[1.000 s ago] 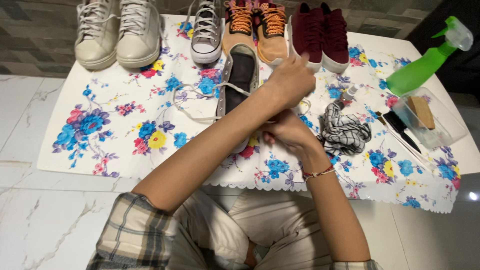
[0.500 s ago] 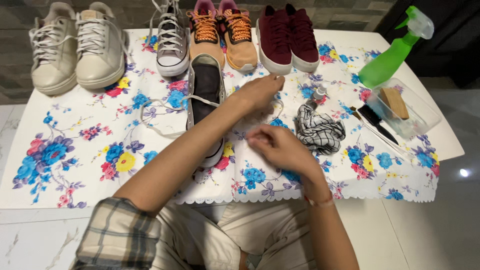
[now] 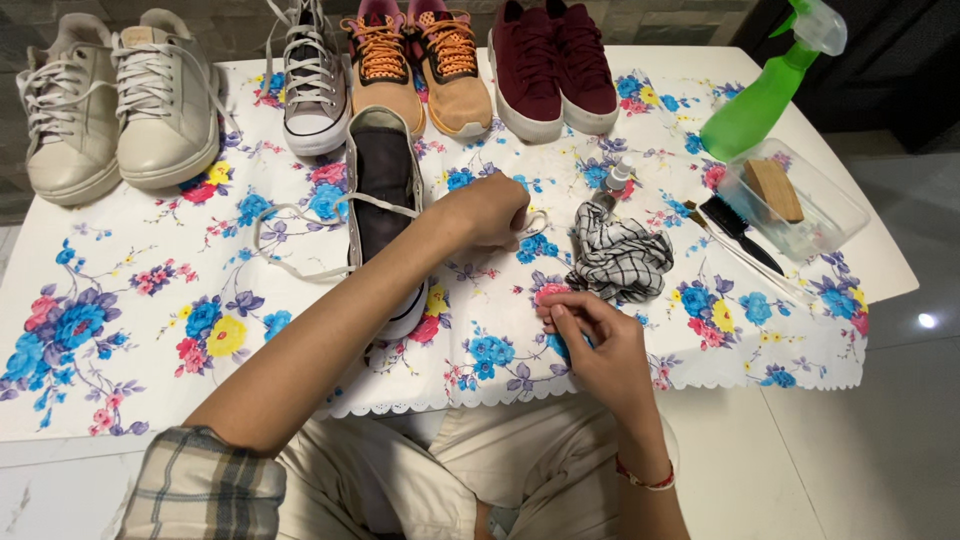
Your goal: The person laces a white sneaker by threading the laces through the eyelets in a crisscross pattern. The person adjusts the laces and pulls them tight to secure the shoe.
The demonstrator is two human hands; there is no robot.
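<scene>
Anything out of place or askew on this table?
The dark sneaker lies apart from the row of shoes, its white lace pulled loose across the floral cloth. The left hand rests beside it. A checked rag lies crumpled.

Single head view, steep downward, fairly close over table [image 3: 880, 270]; forward edge probably cropped.

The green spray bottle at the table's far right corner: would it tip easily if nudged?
Probably. The green spray bottle looks tall and narrow with a bulky trigger head, so likely top-heavy. It stands close to the table edge, so a push might send it off. Its fill level is unclear.
</scene>
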